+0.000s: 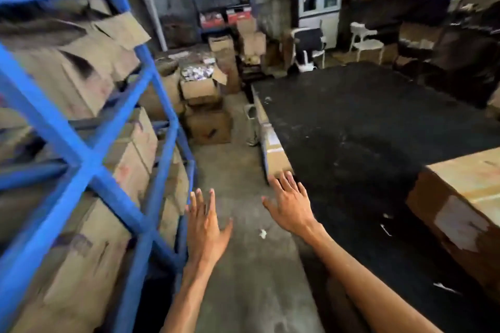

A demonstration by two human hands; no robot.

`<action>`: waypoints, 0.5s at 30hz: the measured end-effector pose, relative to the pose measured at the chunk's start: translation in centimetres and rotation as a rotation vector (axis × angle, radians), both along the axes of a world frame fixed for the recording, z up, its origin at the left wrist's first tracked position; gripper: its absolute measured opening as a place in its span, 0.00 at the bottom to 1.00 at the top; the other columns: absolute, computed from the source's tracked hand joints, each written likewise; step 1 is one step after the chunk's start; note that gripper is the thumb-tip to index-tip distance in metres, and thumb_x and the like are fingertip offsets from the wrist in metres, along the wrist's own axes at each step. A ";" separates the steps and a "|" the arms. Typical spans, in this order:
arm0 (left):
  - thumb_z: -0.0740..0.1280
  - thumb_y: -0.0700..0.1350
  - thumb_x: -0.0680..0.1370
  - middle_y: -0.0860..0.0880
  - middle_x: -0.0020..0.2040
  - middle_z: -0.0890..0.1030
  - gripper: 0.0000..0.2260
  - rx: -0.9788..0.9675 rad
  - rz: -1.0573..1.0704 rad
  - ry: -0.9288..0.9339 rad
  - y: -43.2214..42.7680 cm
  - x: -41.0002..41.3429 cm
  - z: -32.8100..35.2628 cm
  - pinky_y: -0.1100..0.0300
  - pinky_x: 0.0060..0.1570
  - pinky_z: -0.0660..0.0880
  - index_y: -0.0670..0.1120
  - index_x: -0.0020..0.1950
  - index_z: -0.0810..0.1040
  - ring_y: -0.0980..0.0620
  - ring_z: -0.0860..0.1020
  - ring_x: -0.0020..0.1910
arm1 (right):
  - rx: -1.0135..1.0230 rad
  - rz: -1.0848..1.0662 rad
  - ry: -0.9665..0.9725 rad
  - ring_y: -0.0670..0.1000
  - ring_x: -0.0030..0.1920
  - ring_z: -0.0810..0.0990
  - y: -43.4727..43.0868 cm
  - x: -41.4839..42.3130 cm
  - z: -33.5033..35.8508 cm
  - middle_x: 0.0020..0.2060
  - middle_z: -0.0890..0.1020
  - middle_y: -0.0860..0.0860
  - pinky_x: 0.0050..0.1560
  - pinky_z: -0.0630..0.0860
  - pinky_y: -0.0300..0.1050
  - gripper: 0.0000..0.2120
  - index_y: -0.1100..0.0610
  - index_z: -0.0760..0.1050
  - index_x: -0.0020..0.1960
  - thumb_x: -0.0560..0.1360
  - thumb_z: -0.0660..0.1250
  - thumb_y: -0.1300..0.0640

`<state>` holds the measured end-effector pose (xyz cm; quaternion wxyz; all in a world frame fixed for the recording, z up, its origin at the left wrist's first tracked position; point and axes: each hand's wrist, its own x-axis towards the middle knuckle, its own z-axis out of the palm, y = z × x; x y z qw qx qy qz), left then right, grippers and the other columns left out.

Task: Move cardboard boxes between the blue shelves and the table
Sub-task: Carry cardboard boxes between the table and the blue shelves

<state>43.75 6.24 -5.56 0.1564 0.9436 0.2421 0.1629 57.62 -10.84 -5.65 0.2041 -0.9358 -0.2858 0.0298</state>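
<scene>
The blue shelves point(89, 170) fill the left side, packed with several cardboard boxes point(132, 154) on each level. A black-topped table point(365, 121) spreads across the right. One large cardboard box point(465, 197) with a torn white label sits on the table's near right part. My left hand point(204, 227) hovers over the concrete aisle, fingers straight and spread, holding nothing. My right hand point(290, 204) reaches forward near the table's near left corner, fingers spread, also empty. Neither hand touches a box.
A concrete aisle point(238, 265) runs between shelves and table. Stacked cartons point(208, 121), one open with small packets, block its far end. A cardboard strip point(273, 149) lines the table's left edge. White chairs point(365, 40) and more shelving stand at the back.
</scene>
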 end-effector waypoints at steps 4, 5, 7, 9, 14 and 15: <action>0.79 0.45 0.72 0.31 0.78 0.62 0.40 0.041 0.260 -0.081 2.6 -5.2 2.3 0.33 0.76 0.58 0.36 0.79 0.65 0.29 0.58 0.79 | 0.018 0.309 -0.049 0.54 0.85 0.46 7.6 -1.4 2.5 0.85 0.48 0.50 0.81 0.50 0.55 0.34 0.46 0.51 0.85 0.84 0.57 0.38; 0.78 0.47 0.73 0.32 0.79 0.61 0.40 0.038 0.334 -0.081 2.8 -6.6 2.8 0.36 0.77 0.55 0.38 0.80 0.63 0.31 0.56 0.80 | 0.019 0.383 -0.061 0.54 0.85 0.46 9.2 -2.2 3.2 0.85 0.48 0.50 0.81 0.50 0.55 0.33 0.47 0.51 0.85 0.84 0.56 0.38; 0.77 0.48 0.74 0.33 0.80 0.61 0.39 0.037 0.471 -0.105 2.9 -9.6 3.5 0.38 0.78 0.54 0.39 0.81 0.63 0.32 0.56 0.81 | 0.014 0.523 -0.096 0.54 0.85 0.47 11.9 -4.0 4.2 0.85 0.48 0.51 0.81 0.50 0.55 0.33 0.47 0.51 0.85 0.84 0.56 0.38; 0.77 0.48 0.74 0.33 0.80 0.61 0.38 0.060 0.585 -0.120 2.6 -12.6 4.0 0.37 0.78 0.53 0.38 0.79 0.65 0.32 0.55 0.81 | 0.019 0.657 -0.123 0.54 0.85 0.48 14.0 -6.3 5.1 0.85 0.49 0.51 0.81 0.51 0.56 0.34 0.48 0.49 0.85 0.84 0.56 0.38; 0.68 0.54 0.80 0.38 0.84 0.46 0.39 0.113 0.892 -0.081 0.8 -21.2 5.2 0.45 0.80 0.40 0.43 0.84 0.53 0.38 0.42 0.83 | 0.060 0.978 -0.195 0.56 0.84 0.52 17.6 -13.3 7.2 0.85 0.52 0.53 0.80 0.57 0.55 0.33 0.49 0.51 0.85 0.85 0.55 0.40; 0.68 0.54 0.80 0.38 0.84 0.45 0.40 0.114 0.943 -0.086 0.3 -23.0 5.4 0.46 0.80 0.40 0.44 0.84 0.51 0.39 0.41 0.83 | 0.075 1.037 -0.191 0.55 0.84 0.52 18.1 -14.9 7.6 0.85 0.52 0.53 0.80 0.57 0.56 0.33 0.49 0.52 0.85 0.85 0.56 0.40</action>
